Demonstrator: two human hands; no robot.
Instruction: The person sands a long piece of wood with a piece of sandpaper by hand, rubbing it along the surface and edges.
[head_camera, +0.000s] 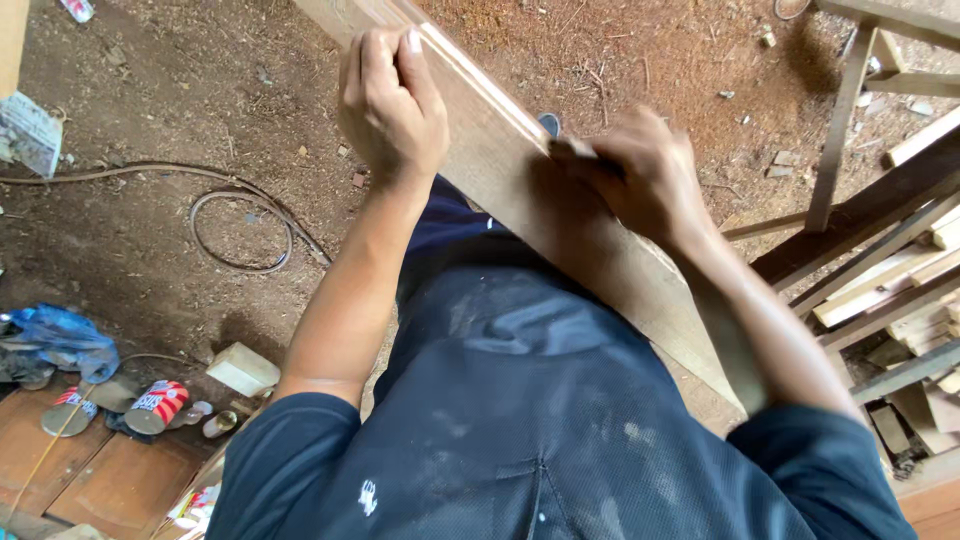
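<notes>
Plank (520, 190) slants across the person's lap above the dirt floor (200, 100), left hand (392, 105) clamped over its far edge, right hand (640, 175) blurred, seemingly rubbing its face with something small; steady bracing looks needed.

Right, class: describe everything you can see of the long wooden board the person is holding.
The wooden board is long, flat and pale brown, with a raised moulded strip along its upper edge. It slants from the top centre of the view down to the lower right, across the person's lap. The left hand grips its upper edge, fingers curled over. The right hand, blurred, presses on its face lower down; whether it holds anything cannot be told. The board's near end is hidden behind the right arm.
</notes>
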